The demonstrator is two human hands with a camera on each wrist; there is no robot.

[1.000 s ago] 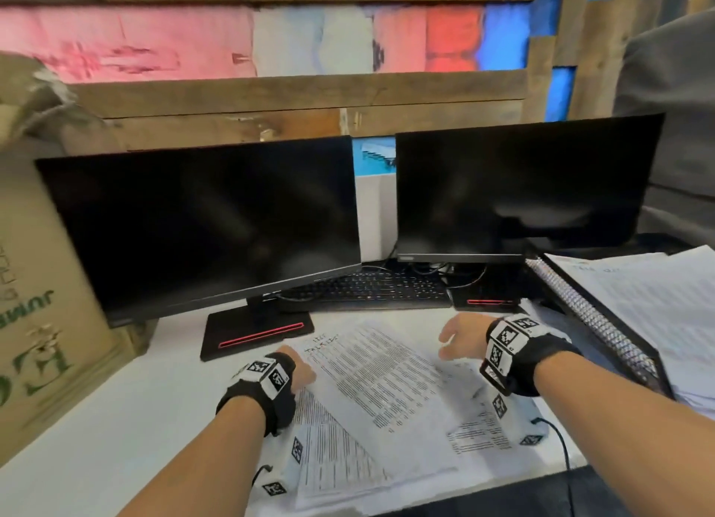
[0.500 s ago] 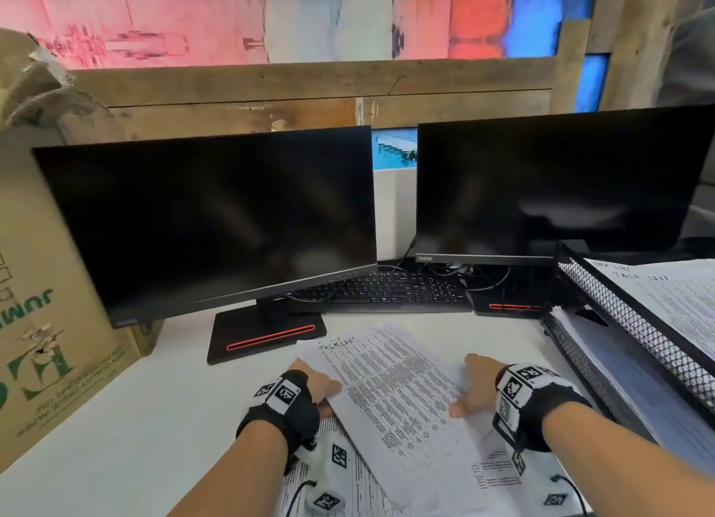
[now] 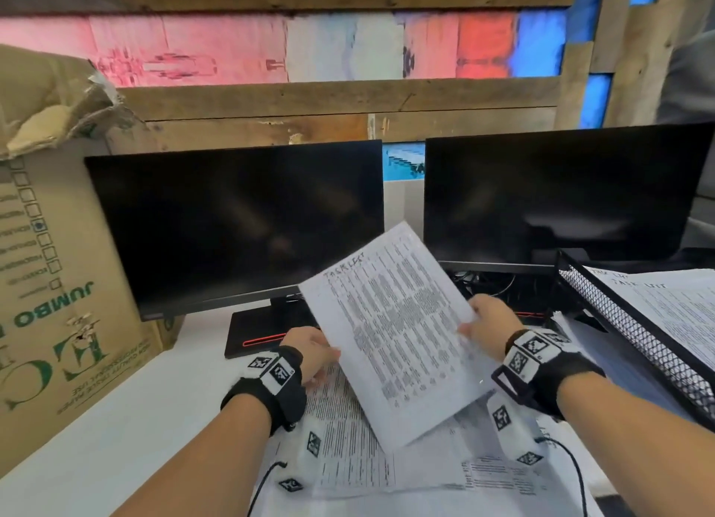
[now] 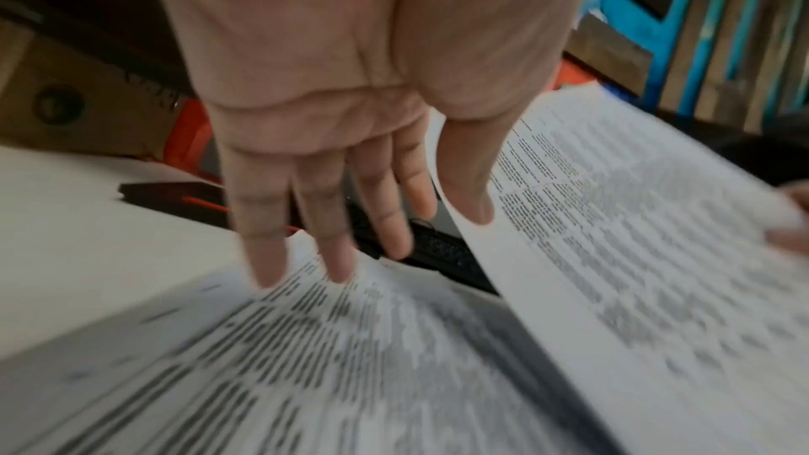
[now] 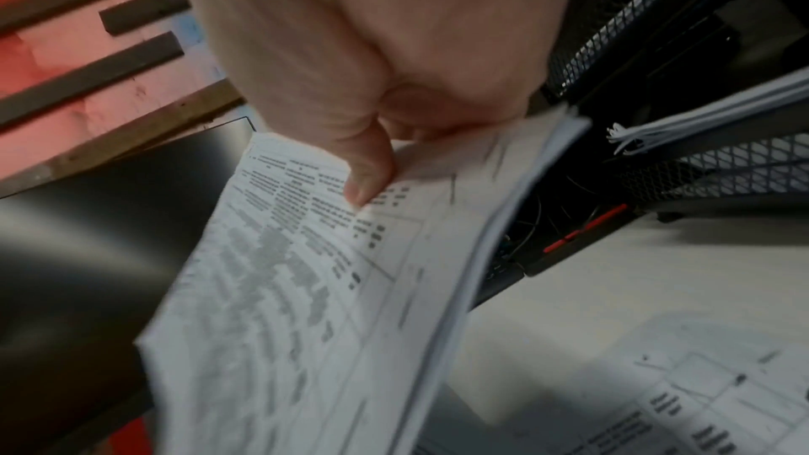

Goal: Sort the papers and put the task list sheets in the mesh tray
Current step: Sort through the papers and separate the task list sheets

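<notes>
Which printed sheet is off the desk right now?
The white printed sheet headed TASK LIST, pinched by the right hand; the other sheets lie flat on the desk.

Task list sheet [image 3: 390, 335]: now lifted off the paper pile [image 3: 348, 451], tilted; formerly flat. Right hand [image 3: 485, 319]: now pinches its edge. Left hand [image 3: 309, 352]: fingers [image 4: 262, 220] now straightened.

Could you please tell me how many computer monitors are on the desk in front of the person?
2. The left monitor stands beside the cardboard box; the right monitor stands behind the mesh tray. Both screens are dark.
</notes>
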